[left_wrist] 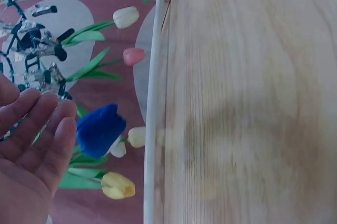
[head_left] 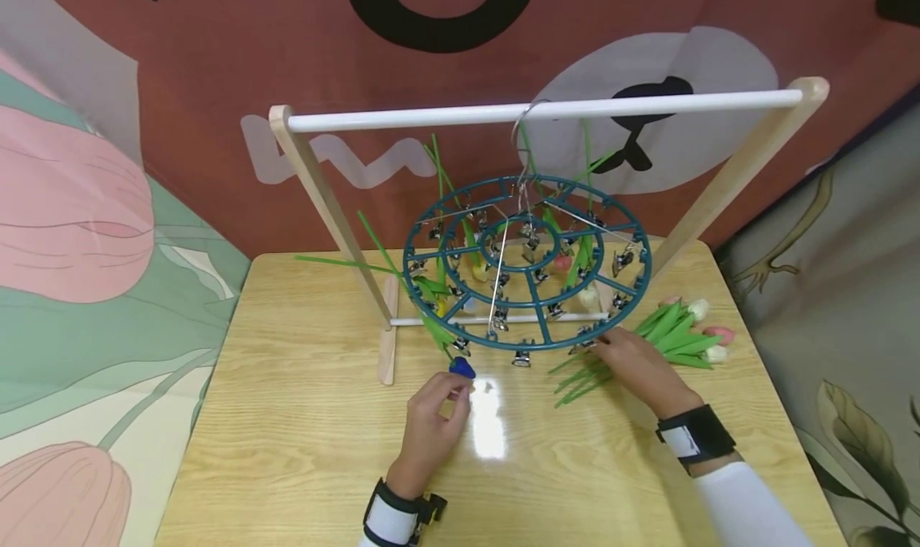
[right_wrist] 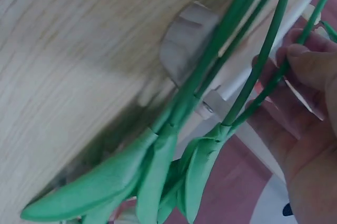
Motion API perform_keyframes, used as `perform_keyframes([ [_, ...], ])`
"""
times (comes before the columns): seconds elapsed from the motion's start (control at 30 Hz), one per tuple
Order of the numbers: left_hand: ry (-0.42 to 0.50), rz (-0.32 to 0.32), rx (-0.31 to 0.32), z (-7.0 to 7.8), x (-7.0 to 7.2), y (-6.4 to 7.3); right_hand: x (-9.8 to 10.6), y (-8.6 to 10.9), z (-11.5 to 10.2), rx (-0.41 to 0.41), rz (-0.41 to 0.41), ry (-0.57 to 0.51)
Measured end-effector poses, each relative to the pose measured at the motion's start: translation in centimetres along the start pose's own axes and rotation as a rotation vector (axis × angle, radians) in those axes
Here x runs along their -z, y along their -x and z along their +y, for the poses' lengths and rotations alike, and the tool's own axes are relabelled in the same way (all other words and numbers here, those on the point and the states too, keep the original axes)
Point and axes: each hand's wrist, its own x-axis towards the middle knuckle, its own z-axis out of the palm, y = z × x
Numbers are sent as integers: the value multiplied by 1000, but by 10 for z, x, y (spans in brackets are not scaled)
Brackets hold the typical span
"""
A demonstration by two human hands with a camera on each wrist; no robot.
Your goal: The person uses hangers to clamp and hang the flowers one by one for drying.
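A blue tulip (head_left: 462,366) hangs head down below the near left rim of a teal round clip hanger (head_left: 535,299). My left hand (head_left: 434,423) is just in front of its bloom. In the left wrist view the left hand (left_wrist: 31,145) has loosely bent fingers beside the blue tulip (left_wrist: 101,131); whether they touch is unclear. My right hand (head_left: 643,371) is under the hanger's near right rim. Its thumb and fingers pinch a green tulip stem (right_wrist: 276,79) in the right wrist view, next to a bunch of tulips (head_left: 672,335) lying on the table.
The hanger hooks over the white bar (head_left: 446,117) of a wooden stand (head_left: 740,172). Several more tulips hang head down among its metal clips (head_left: 521,359), including a pink tulip (head_left: 562,263) and a yellow tulip (head_left: 479,271). A printed cloth (head_left: 216,188) stands behind the wooden table (head_left: 302,451).
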Motion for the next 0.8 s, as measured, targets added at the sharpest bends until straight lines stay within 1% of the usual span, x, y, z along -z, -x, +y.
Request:
perform_keyframes([
  [0.2, -3, -45, -18, -1, -8, 1, 11, -2, -7, 34, 63, -7],
  [0.27, -4, -57, -21, -1, -11, 1, 15, -2, -9, 55, 86, 9],
  [0.37, 0, -76, -27, -1, -15, 1, 19, -3, -11, 86, 130, 6],
  [0.47, -2, -100, -9, -1, -18, 1, 19, -2, -11, 123, 198, -42],
  [0.6, -5, -129, 35, 0, -20, 2, 19, 0, -10, 161, 285, -114],
  [0.7, -1, -143, 66, 1, -21, 2, 21, 2, -11, 168, 312, -111],
  [0.8, 21, -154, 82, 2, -23, 2, 25, 4, -13, 160, 308, -82],
])
